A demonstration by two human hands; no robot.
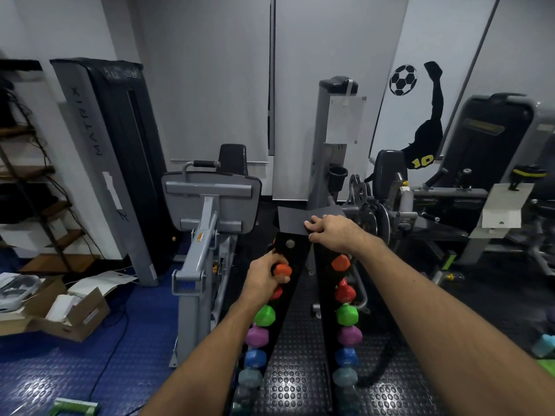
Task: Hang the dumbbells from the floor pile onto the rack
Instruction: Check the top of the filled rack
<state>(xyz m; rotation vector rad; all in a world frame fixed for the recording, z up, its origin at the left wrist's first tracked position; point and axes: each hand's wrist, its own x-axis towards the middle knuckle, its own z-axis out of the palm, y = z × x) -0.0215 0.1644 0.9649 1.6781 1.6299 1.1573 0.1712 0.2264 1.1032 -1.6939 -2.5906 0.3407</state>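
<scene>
A black A-frame dumbbell rack [300, 283] stands in front of me, seen from above. My left hand [265, 276] is shut on an orange dumbbell [283, 270] at the top slot of the rack's left side. My right hand [329, 228] rests on the rack's flat grey top plate [292, 219], fingers curled over its edge. On both sides hang coloured dumbbells: orange [341, 262], red [345, 292], green [347, 315], purple [349, 336], blue [347, 357] and pale teal [344, 376] on the right; green [265, 316], purple [257, 336], blue [255, 358] on the left.
A grey leg-press machine [210, 211] stands close to the rack's left. More gym machines [480, 151] fill the right. Open cardboard boxes [69, 313] lie on the blue floor at left. A light teal dumbbell [544, 345] lies on the floor at far right. A green object [75, 407] sits bottom left.
</scene>
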